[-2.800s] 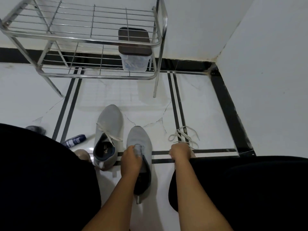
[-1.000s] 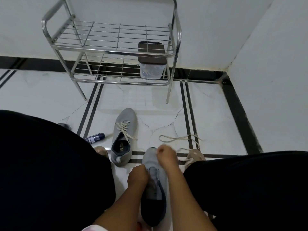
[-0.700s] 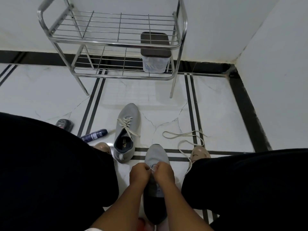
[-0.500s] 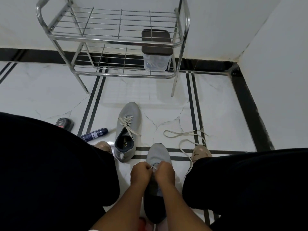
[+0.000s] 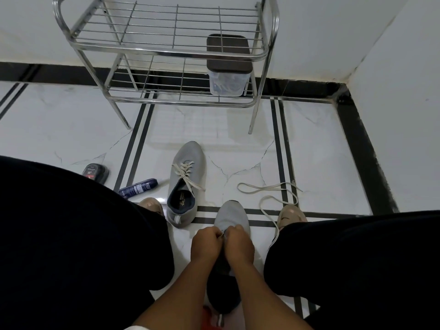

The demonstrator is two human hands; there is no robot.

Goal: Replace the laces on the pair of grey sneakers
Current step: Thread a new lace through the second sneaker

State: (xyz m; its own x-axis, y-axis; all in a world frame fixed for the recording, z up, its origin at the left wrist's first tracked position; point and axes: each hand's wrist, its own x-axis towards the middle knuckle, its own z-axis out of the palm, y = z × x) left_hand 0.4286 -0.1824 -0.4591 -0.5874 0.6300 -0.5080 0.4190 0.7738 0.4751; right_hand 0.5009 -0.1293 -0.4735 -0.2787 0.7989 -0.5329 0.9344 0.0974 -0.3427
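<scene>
White marble floor with black stripes is meeting white walls in a corner — a steel rack is standing there. Two grey sneakers: laced sneaker lying ahead, unlaced sneaker being gripped by left hand and right hand, fingers curled at its eyelets. One loose lace is lying beside it.

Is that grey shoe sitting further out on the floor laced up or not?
Laced. The far grey sneaker has a cream lace crisscrossed over its tongue, ends trailing loose to one side.
</scene>
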